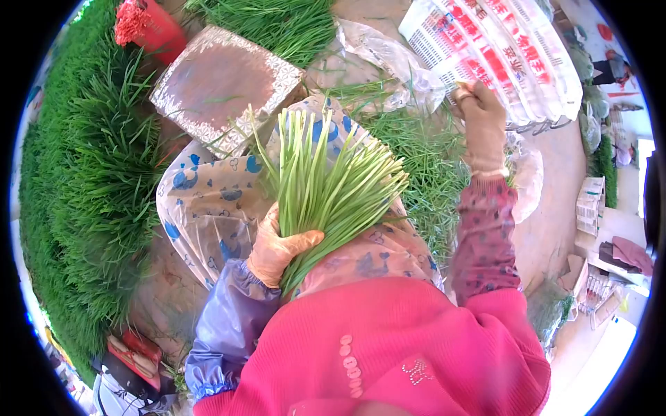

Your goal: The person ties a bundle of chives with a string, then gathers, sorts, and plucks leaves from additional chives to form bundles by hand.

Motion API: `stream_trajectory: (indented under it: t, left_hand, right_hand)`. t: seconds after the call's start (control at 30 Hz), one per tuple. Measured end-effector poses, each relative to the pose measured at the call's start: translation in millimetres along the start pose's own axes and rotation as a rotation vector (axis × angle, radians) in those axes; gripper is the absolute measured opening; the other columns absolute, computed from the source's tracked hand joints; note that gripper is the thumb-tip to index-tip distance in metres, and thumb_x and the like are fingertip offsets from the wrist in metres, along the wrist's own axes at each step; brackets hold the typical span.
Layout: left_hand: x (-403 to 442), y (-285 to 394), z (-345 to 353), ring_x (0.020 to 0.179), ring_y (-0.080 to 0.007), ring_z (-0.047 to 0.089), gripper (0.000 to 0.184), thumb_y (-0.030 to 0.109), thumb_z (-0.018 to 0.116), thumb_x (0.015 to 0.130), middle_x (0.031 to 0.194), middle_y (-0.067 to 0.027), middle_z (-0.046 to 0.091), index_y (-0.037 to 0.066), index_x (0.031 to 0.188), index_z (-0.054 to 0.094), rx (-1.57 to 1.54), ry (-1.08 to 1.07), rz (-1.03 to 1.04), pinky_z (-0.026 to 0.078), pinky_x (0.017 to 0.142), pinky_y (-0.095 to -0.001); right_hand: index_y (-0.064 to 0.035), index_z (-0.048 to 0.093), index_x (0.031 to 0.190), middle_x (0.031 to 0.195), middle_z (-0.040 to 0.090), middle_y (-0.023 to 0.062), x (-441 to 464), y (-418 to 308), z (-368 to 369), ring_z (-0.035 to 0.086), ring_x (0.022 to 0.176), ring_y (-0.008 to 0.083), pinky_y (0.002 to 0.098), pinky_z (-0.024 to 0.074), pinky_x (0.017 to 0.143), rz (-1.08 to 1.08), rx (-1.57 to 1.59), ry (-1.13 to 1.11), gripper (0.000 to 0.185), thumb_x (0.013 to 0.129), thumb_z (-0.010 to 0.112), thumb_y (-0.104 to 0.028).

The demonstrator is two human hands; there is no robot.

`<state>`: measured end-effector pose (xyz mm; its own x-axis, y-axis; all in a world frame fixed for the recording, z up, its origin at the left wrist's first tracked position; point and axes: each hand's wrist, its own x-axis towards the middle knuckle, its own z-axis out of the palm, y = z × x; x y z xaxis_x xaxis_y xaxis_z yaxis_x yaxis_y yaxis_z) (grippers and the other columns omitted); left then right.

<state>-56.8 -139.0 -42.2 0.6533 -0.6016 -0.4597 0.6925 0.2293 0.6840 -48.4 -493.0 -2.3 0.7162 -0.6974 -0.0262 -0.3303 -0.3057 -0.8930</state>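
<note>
My left hand (281, 246), in a thin pale orange glove, is wrapped round a thick bunch of chives (340, 177) above my lap. The pale cut ends fan out up and to the right, and the green leaves run down past my wrist. Off to the right, my right hand (481, 114), in a brownish glove, is raised beside a white printed sack (499, 52). Its fingers are curled closed, with a small yellowish spot at the fingertips; what they hold, if anything, I cannot make out.
A patterned box or stool (222, 87) stands ahead of my knees. Stacked greens (90, 187) line the left side, with another heap (270, 24) at the top. Loose trimmings (427, 159) and clear plastic (388, 55) lie on the ground. A red container (156, 31) holds red ties.
</note>
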Motion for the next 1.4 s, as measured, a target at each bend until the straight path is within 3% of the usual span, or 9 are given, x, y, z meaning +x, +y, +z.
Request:
stream_trajectory:
  t: [0.13, 0.3, 0.43, 0.63, 0.73, 0.9, 1.1, 1.2, 1.4]
  left_hand:
    - [2.7, -8.6, -5.1, 0.108, -0.0172, 0.058, 0.069, -0.002, 0.079, 0.073, 0.121, -0.0078, 0.061, 0.001, 0.134, 0.046, 0.053, -0.079, -0.005, 0.046, 0.095, -0.0311]
    - [0.1, -3.7, -0.3, 0.115, -0.0158, 0.054, 0.075, -0.004, 0.077, 0.075, 0.127, -0.0073, 0.057, 0.000, 0.140, 0.040, 0.157, -0.112, -0.039, 0.043, 0.099, -0.0299]
    - [0.8, 0.3, 2.3, 0.114, -0.0158, 0.054, 0.075, -0.005, 0.076, 0.075, 0.127, -0.0076, 0.057, 0.000, 0.140, 0.039, 0.176, -0.105, -0.022, 0.043, 0.099, -0.0301]
    - [3.4, -3.2, -0.9, 0.119, -0.0184, 0.053, 0.076, -0.004, 0.075, 0.075, 0.131, -0.0102, 0.055, -0.001, 0.141, 0.038, 0.084, -0.130, -0.001, 0.041, 0.102, -0.0329]
    - [7.6, -3.0, -1.9, 0.119, -0.0187, 0.052, 0.077, -0.002, 0.075, 0.076, 0.132, -0.0108, 0.055, 0.000, 0.142, 0.037, 0.114, -0.148, -0.017, 0.041, 0.103, -0.0329]
    - [5.9, -4.1, 1.4, 0.116, -0.0180, 0.054, 0.076, 0.001, 0.076, 0.076, 0.128, -0.0097, 0.056, 0.000, 0.141, 0.038, 0.153, -0.131, -0.007, 0.042, 0.101, -0.0322]
    - [6.5, -16.1, -5.1, 0.108, -0.0172, 0.057, 0.067, 0.002, 0.079, 0.074, 0.118, -0.0074, 0.059, 0.000, 0.132, 0.044, 0.188, -0.041, 0.043, 0.045, 0.095, -0.0314]
    - [7.5, -15.0, -7.5, 0.106, -0.0175, 0.058, 0.065, 0.002, 0.080, 0.073, 0.116, -0.0079, 0.060, 0.001, 0.128, 0.045, 0.243, -0.043, 0.035, 0.046, 0.094, -0.0314]
    - [5.4, -1.2, -11.8, 0.089, -0.0152, 0.060, 0.045, 0.003, 0.071, 0.079, 0.104, -0.0064, 0.063, -0.001, 0.119, 0.053, 0.174, 0.052, -0.054, 0.050, 0.080, -0.0289]
  right_hand:
    - [0.0013, 0.058, 0.122, 0.117, 0.064, 0.0168, 3.5, -7.0, 17.6, 0.061, 0.107, 0.0249, 0.0377, 0.0448, 0.095, -0.039, -0.647, -0.393, 0.054, 0.087, 0.065, -0.039]
    - [0.0007, 0.062, 0.121, 0.100, 0.068, 0.0081, -18.8, -19.7, 80.0, 0.060, 0.092, 0.0141, 0.0264, 0.0471, 0.083, -0.032, 0.256, -0.962, 0.032, 0.093, 0.055, -0.014]
    - [0.0007, 0.064, 0.115, 0.090, 0.069, 0.0071, -14.1, -22.6, 94.6, 0.063, 0.082, 0.0143, 0.0273, 0.0505, 0.078, 0.070, 0.210, -0.919, 0.027, 0.094, 0.053, -0.012]
    - [0.0011, 0.068, 0.099, 0.082, 0.070, 0.0082, 36.6, -3.0, 33.6, 0.062, 0.070, 0.0089, 0.0224, 0.0520, 0.063, -0.048, 0.156, -0.104, 0.017, 0.090, 0.060, -0.010]
    - [-0.0117, 0.070, 0.105, 0.106, 0.069, 0.0099, -19.1, -58.7, 26.6, 0.064, 0.090, 0.0119, 0.0237, 0.0521, 0.073, -0.160, -0.094, -0.347, 0.019, 0.086, 0.066, -0.009]
    - [-0.0085, 0.067, 0.087, 0.132, 0.056, 0.0141, -76.3, -82.3, 60.4, 0.050, 0.125, 0.0315, 0.0399, 0.0393, 0.103, -1.027, -0.445, -0.420, 0.019, 0.071, 0.074, -0.016]
    - [-0.0035, 0.062, 0.083, 0.134, 0.053, 0.0170, -84.3, -55.4, 78.0, 0.048, 0.127, 0.0331, 0.0392, 0.0398, 0.104, -0.884, -0.183, -0.557, 0.014, 0.077, 0.073, -0.010]
    - [-0.0012, 0.067, 0.081, 0.121, 0.063, 0.0128, -68.6, -62.8, 52.1, 0.064, 0.100, 0.0232, 0.0331, 0.0512, 0.088, -0.149, 0.353, -0.388, 0.011, 0.087, 0.060, -0.007]
    - [-0.0028, 0.069, 0.091, 0.107, 0.068, 0.0141, -25.2, -8.4, -35.8, 0.066, 0.086, 0.0201, 0.0339, 0.0542, 0.082, -0.090, 0.643, -0.063, 0.016, 0.093, 0.059, -0.016]
